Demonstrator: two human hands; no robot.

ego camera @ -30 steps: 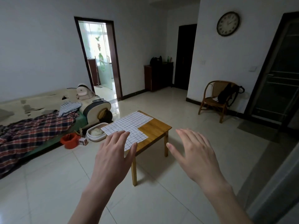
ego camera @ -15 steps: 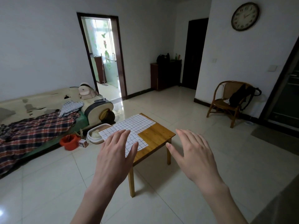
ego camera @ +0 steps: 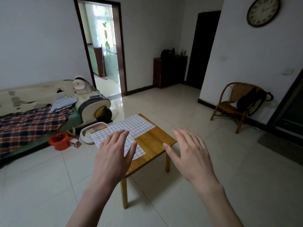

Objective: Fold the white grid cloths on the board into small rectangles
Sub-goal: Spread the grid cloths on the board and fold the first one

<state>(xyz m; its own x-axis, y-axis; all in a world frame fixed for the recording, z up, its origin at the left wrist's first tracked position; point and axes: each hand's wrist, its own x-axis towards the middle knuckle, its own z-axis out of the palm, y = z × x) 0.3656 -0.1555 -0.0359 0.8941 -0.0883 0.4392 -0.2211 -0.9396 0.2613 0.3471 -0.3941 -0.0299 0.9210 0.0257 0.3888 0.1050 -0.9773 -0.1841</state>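
Table now nearer. My left hand and right hand spread, empty. Risk: cloths overhang left edge; careless tug slides them off.

This was a room in a home, a plain living room with a glossy pale tiled floor and white walls. A worn cream sofa stood along the left wall, with a red plaid blanket spread over its seat and a small backpack on its arm. A round wall clock hung high on the right. Below it, against the right wall, sat a rattan armchair with a black bag on it. A dark cabinet stood at the far side, and an open doorway led to a bright further room. A low wooden table stood in the middle of the floor.
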